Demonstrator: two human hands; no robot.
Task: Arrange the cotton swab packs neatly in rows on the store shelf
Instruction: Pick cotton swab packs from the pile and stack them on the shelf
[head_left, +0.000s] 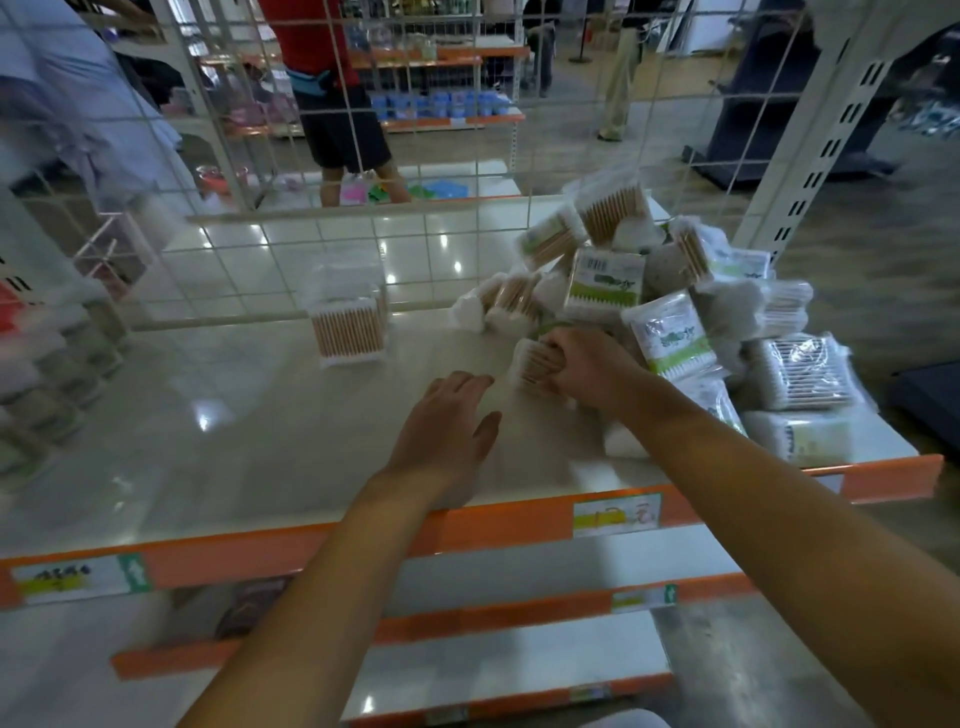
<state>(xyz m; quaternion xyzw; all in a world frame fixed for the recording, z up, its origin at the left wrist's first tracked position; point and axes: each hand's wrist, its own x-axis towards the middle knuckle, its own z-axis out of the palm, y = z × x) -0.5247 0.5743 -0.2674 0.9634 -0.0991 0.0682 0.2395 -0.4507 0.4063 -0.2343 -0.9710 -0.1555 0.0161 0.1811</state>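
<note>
A loose pile of cotton swab packs covers the right side of the white shelf. One pack stands upright by itself near the wire back grid, left of the pile. My right hand grips a pack with wooden sticks at the pile's near left edge. My left hand hovers flat over the shelf just left of that pack, fingers stretched and holding nothing.
A white wire grid backs the shelf, and an orange price strip runs along its front edge. Lower shelves step out beneath. A person in a red top stands in the aisle behind. Stacked goods sit at the left.
</note>
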